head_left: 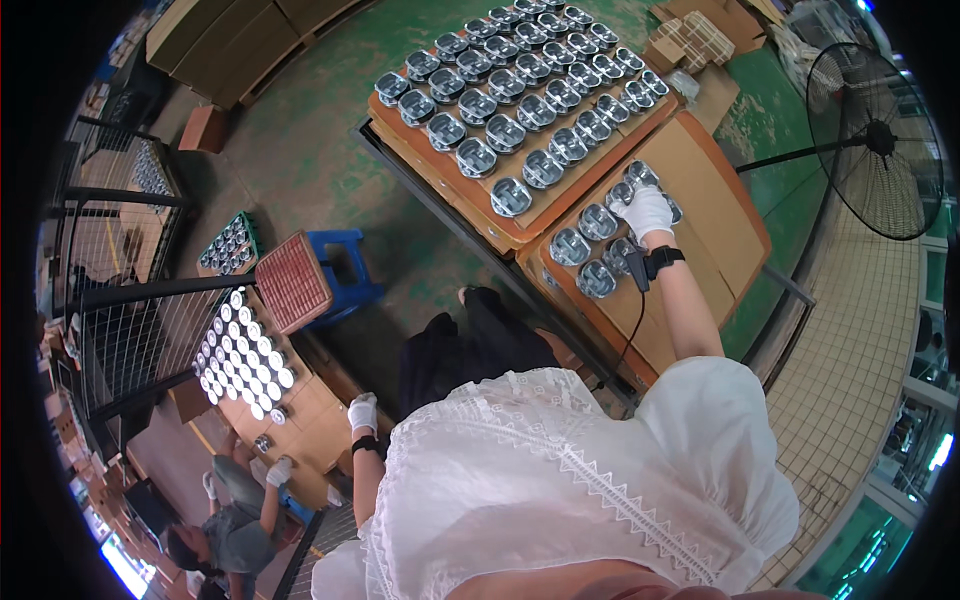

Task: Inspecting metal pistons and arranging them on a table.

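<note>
My right hand (646, 210), in a white glove, reaches onto a small group of silver metal pistons on a cardboard-covered stand at the right. Its fingers are bent down around a piston (621, 192) at the far end of this group, partly hiding it. Other pistons (570, 247) stand in rows nearer to me. A dark device with a cable (637, 268) hangs at my right wrist. Low on the left, my left hand (362, 412), also gloved, is beside a cardboard-topped table (315, 405). Its fingers look curled; whatever they may hold is hidden.
Many pistons (505, 131) fill the larger board beyond. A pedestal fan (879, 138) stands at the right. Left are a blue stool (345, 265) with a reddish board (293, 283), bright round parts (243, 352), wire fencing (140, 345) and another person (240, 530) at work.
</note>
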The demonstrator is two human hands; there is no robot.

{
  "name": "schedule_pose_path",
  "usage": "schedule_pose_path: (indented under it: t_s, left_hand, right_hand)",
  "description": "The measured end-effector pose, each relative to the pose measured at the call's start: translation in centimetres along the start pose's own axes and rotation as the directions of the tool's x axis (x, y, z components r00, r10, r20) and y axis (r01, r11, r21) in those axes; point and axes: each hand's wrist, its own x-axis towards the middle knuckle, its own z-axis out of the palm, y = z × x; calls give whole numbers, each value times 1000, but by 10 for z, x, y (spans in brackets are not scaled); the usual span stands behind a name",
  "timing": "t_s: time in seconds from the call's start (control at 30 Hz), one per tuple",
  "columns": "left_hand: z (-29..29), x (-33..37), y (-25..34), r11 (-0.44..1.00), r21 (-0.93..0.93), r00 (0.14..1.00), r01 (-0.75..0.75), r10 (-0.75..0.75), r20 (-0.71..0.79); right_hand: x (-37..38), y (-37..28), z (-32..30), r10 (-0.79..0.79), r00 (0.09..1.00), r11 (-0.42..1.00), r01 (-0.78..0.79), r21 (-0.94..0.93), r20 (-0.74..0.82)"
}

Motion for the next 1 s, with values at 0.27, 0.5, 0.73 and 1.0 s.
schedule_pose_path:
  t_s: [0.27,0.5,0.73,1.0]
  left_hand:
    - [-7,6,11,995,-104,998,9,-15,-55]
    - [-2,2,3,999,-48,999,-15,13,-30]
    - [-2,3,-17,997,42,998,-64,64,-3]
    - [-2,2,-13,999,-39,999,3,-4,-35]
  right_hand:
    - [12,8,16,-41,987,999,41,3,156]
    - [25,26,-9,87,996,993,-88,75,16]
    - [49,44,7,9,1000,1000,-9,-25,11]
    - [50,45,12,59,998,998,-59,-34,8]
